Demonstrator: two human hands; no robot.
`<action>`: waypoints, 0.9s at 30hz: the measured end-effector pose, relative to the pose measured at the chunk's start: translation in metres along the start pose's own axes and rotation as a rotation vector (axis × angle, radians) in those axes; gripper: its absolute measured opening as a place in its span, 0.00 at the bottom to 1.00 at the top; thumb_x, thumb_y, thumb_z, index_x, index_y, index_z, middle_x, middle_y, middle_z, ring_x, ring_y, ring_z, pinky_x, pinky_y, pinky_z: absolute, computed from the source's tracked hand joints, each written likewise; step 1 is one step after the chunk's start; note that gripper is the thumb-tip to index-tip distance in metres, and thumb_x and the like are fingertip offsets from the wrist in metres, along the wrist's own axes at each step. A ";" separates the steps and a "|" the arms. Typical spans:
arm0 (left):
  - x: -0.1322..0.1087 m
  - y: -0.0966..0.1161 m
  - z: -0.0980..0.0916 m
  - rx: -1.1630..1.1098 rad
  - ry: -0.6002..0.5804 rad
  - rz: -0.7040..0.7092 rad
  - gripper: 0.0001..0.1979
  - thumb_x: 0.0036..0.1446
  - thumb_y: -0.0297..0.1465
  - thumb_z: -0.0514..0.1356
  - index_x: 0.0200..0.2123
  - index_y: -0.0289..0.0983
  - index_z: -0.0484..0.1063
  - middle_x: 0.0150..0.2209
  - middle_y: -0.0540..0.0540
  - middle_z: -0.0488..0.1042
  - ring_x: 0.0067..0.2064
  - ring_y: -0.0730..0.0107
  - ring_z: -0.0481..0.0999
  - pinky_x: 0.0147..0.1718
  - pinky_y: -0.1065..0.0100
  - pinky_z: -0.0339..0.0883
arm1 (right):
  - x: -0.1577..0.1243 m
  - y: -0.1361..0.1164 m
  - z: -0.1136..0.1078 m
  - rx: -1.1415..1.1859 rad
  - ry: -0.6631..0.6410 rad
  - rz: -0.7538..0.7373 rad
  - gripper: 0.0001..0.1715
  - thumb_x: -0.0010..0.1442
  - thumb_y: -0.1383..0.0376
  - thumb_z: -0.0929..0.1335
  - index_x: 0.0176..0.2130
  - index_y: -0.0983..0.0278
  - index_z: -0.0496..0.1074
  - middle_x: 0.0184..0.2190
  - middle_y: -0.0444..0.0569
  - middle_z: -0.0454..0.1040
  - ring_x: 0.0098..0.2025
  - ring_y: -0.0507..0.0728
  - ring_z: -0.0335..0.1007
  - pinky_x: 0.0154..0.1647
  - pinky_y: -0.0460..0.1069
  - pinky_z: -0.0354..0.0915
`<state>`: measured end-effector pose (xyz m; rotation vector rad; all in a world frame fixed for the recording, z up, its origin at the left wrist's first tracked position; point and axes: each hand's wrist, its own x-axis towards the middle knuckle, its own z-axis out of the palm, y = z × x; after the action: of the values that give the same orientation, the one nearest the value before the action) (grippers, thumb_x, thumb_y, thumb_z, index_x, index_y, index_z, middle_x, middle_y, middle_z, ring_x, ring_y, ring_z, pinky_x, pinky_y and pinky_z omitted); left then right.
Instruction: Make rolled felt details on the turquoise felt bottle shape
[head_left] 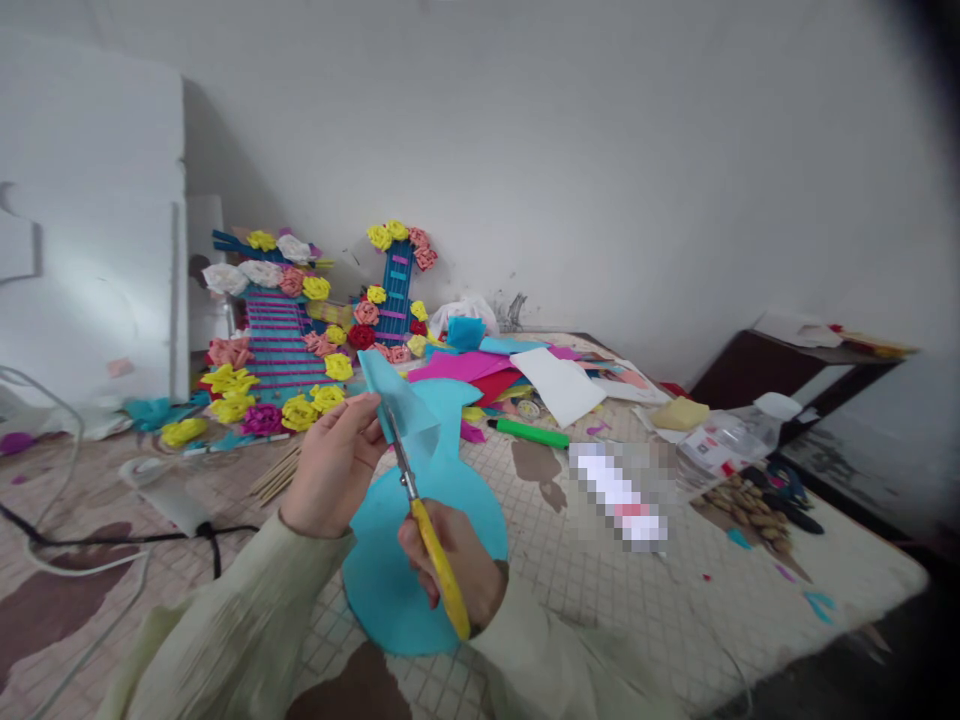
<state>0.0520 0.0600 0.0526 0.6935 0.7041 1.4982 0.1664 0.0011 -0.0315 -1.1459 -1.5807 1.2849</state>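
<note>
My left hand (334, 465) pinches the upper left part of a light blue paper sheet (427, 540) and lifts its folded strip. My right hand (450, 565) grips yellow-handled scissors (424, 525). Their blades point up into the paper just below my left fingers. The sheet's rounded lower part hangs over the patterned cloth (570, 590) in front of me.
Paper flower decorations on blue frames (277, 340) stand at the back left. Loose coloured sheets (510, 370), a green marker (529, 433), a plastic bottle (739, 430) and a bag of nuts (750, 500) lie to the right. Cables (97, 540) run along the left.
</note>
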 end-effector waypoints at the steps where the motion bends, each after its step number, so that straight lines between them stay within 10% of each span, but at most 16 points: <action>1: 0.000 0.000 0.000 -0.004 -0.002 0.000 0.01 0.44 0.26 0.61 0.24 0.34 0.71 0.25 0.50 0.74 0.30 0.74 0.73 0.30 0.73 0.67 | 0.000 0.000 0.000 -0.002 -0.008 -0.004 0.21 0.56 0.49 0.60 0.27 0.64 0.60 0.16 0.39 0.55 0.18 0.46 0.52 0.16 0.42 0.51; 27: -0.002 0.002 0.001 -0.047 -0.022 -0.041 0.02 0.46 0.25 0.60 0.23 0.34 0.69 0.22 0.51 0.73 0.27 0.75 0.72 0.29 0.74 0.68 | 0.000 -0.005 -0.002 0.007 -0.016 0.081 0.18 0.56 0.53 0.62 0.26 0.65 0.59 0.15 0.37 0.55 0.16 0.45 0.51 0.16 0.42 0.49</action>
<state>0.0513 0.0580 0.0548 0.6561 0.6608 1.4633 0.1670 0.0013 -0.0259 -1.2086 -1.5542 1.3543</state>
